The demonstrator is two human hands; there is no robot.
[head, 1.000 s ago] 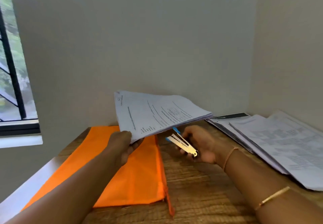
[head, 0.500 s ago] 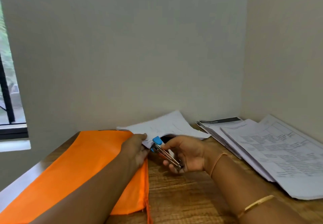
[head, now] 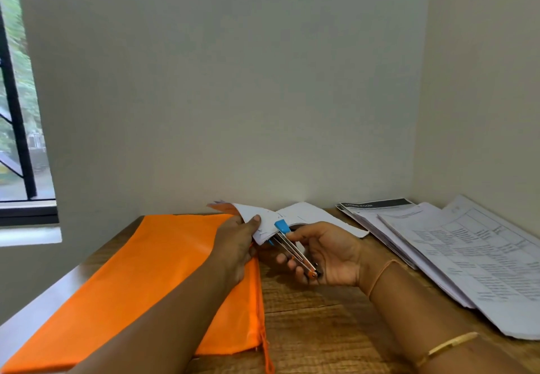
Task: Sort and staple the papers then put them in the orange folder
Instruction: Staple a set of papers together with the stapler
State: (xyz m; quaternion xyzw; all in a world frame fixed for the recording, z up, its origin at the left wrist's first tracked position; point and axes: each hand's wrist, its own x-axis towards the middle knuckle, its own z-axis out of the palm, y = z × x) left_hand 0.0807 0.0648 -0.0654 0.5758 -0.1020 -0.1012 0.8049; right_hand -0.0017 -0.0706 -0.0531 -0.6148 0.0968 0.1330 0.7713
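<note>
The left hand [head: 233, 245] pinches the near corner of a bundle of papers [head: 309, 216], with the thumb on top and the fingers under it. The rest of the bundle lies low over the wooden table [head: 315, 315], close to the wall and just beside the top corner of the orange folder [head: 163, 271]. The right hand [head: 330, 254] is curled round a small stapler [head: 295, 252]. The stapler's blue mouth is apart, and the paper corner seems to sit inside it.

A few things could go wrong here. The corner bends up in the left hand, so the sheets may not line up. Then the staple could miss the bottom sheets and they would fall loose. The bundle looks thick for such a small stapler. A hard squeeze might bend the staple or jam it instead of pushing it through. The mouth sits very near the paper's edge, so a staple there could tear out later. The left thumb is just beside the blue tip and could get nipped if the stapler slips.

The folder lies flat, and I cannot tell where it opens. A pile of printed papers [head: 467, 257] waits on the right, and it could get mixed up with this bundle.
</note>
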